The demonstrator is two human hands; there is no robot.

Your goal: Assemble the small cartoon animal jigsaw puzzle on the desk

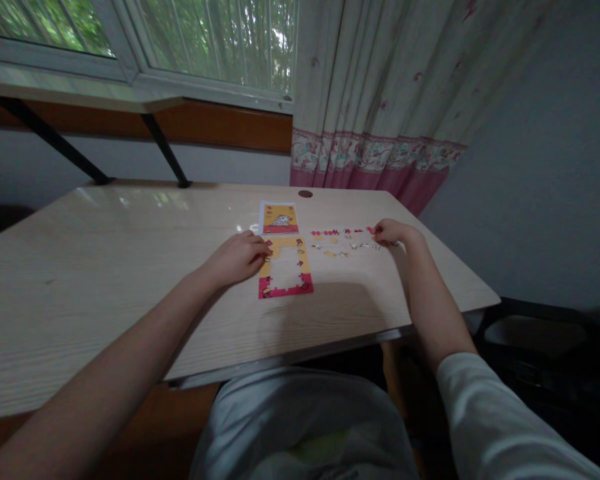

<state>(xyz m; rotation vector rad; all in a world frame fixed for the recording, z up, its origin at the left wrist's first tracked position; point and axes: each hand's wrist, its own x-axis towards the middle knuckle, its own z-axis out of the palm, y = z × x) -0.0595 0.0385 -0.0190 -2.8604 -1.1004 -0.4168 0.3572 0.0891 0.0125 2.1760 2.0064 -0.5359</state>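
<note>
Resting at about ten o'clock on the jigsaw puzzle (pixel 306 283), the left hand (pixel 243 257) has its fingers bent close together, tips at the yellow border; whether they pinch a piece I cannot tell. The puzzle lies on the wood-grain desk (pixel 105 267), with a yellow-and-red picture sheet (pixel 280 220) at its twelve o'clock. Its outer border appears joined all round, yellow above and pinkish-red along six o'clock, and some yellow fill reaches inward at eleven o'clock. The rest of the middle is open, desktop showing through, so the central picture looks largely unbuilt. Loose puzzle pieces (pixel 330 233) are spread in rough rows between two and three o'clock, red farthest away, white and yellow nearer. At the far end of those rows, the right hand (pixel 393 231) has its fingers drawn narrow among the pieces; whether it grips one is unclear.
</note>
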